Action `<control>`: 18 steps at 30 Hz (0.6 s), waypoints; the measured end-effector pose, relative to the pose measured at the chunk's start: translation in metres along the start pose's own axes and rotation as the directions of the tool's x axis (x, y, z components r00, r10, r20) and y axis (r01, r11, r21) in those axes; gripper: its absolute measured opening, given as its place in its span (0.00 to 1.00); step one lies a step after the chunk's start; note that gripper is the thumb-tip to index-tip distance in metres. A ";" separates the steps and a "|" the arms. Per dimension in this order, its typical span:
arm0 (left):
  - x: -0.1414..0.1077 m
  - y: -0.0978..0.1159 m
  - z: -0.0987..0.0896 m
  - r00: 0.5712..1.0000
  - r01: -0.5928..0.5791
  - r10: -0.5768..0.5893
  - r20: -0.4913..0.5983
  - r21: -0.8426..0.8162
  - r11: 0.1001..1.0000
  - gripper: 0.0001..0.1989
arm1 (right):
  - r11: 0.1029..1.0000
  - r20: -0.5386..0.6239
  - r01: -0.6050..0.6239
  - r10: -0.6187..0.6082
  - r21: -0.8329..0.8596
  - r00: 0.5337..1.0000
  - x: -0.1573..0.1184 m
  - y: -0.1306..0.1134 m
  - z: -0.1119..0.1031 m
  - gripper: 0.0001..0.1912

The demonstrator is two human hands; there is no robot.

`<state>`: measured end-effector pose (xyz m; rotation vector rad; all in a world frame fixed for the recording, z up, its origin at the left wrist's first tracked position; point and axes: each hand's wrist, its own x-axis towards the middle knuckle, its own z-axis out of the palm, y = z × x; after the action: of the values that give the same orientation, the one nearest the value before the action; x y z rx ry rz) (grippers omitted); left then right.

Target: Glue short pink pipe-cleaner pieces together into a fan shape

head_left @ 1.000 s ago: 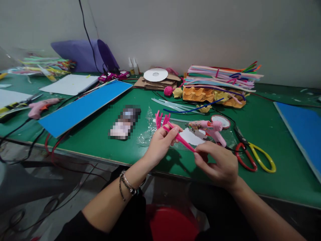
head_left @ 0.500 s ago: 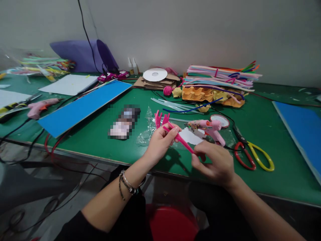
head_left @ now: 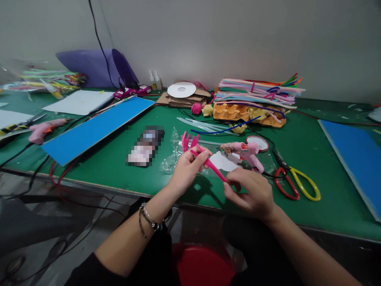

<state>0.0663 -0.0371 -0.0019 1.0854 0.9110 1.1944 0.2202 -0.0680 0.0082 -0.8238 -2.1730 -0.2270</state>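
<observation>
A bundle of bright pink pipe cleaners (head_left: 216, 171) stretches between my two hands above the front of the table. My left hand (head_left: 189, 167) pinches its upper part between thumb and fingers. At the lower end, my right hand (head_left: 253, 192) closes thumb and fingertips on the tip. Just beyond my left hand, short pink pieces (head_left: 190, 141) stand up; their lower ends are hidden. A pink glue gun (head_left: 253, 154) with a messy nozzle lies behind my right hand, close to a white sheet (head_left: 224, 161) on crumpled clear plastic (head_left: 169, 165).
Scissors (head_left: 311, 186) with red and yellow handles lie right of my right hand. A blurred phone-like object (head_left: 145, 147) is left. Blue boards (head_left: 98, 129) flank the workspace. Pipe cleaner bundles (head_left: 258, 91) rest on an egg carton (head_left: 230, 112). Another glue gun (head_left: 44, 130) lies far left.
The whole view has shifted slightly, so things appear a little further left. Both hands keep the same hold on the pink pipe cleaners.
</observation>
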 end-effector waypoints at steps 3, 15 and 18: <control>0.001 -0.001 0.000 1.000 -0.010 0.010 -0.001 -0.008 1.000 0.08 | 1.000 0.001 0.000 0.000 0.003 1.000 -0.001 0.000 0.001 0.06; 0.004 -0.001 -0.009 0.999 0.000 0.001 0.054 -0.013 1.000 0.09 | 1.000 -0.007 0.002 -0.002 0.016 1.000 -0.001 0.002 0.004 0.06; 0.006 -0.001 -0.013 0.998 -0.003 0.003 0.061 0.013 1.000 0.08 | 1.000 -0.004 -0.001 0.001 0.007 1.000 -0.001 0.003 0.005 0.06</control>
<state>0.0556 -0.0293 -0.0062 1.1282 0.8720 1.1533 0.2199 -0.0642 0.0037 -0.8200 -2.1681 -0.2205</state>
